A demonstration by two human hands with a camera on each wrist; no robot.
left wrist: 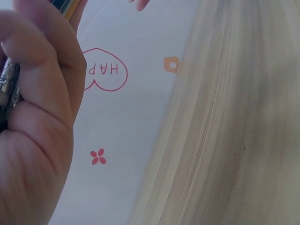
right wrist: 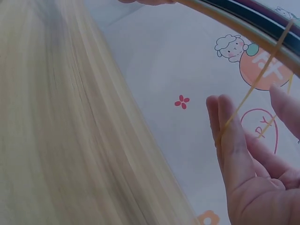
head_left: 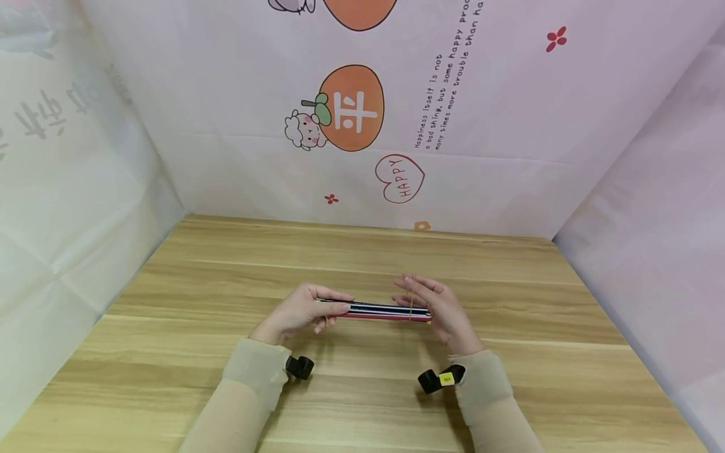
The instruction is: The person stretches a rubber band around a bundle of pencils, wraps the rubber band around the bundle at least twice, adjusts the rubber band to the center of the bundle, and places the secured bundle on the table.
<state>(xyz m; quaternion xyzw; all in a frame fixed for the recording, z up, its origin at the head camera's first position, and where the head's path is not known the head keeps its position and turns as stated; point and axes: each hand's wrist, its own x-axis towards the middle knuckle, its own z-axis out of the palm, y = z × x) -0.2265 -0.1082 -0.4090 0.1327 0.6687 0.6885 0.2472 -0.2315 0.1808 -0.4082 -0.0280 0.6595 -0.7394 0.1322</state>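
Observation:
My left hand (head_left: 303, 311) grips a bundle of pencils (head_left: 379, 311) at its left end, holding it roughly level above the table. Dark, white, red and yellow barrels show; in the left wrist view, metal eraser ferrules (left wrist: 9, 77) peek out beside the palm. A thin yellow rubber band (head_left: 411, 302) passes around the bundle near its right end. Stretched away from the pencils, the band (right wrist: 253, 86) loops over the extended, spread fingers of my right hand (head_left: 447, 314). That hand's palm is beside the bundle's right end.
Under both hands lies a wood-grain table (head_left: 362, 377). A printed white cloth (head_left: 238, 157) stands as a wall along its back, with further white cloth (head_left: 668, 207) at the sides. Small black cameras (head_left: 300, 367) are strapped to both wrists.

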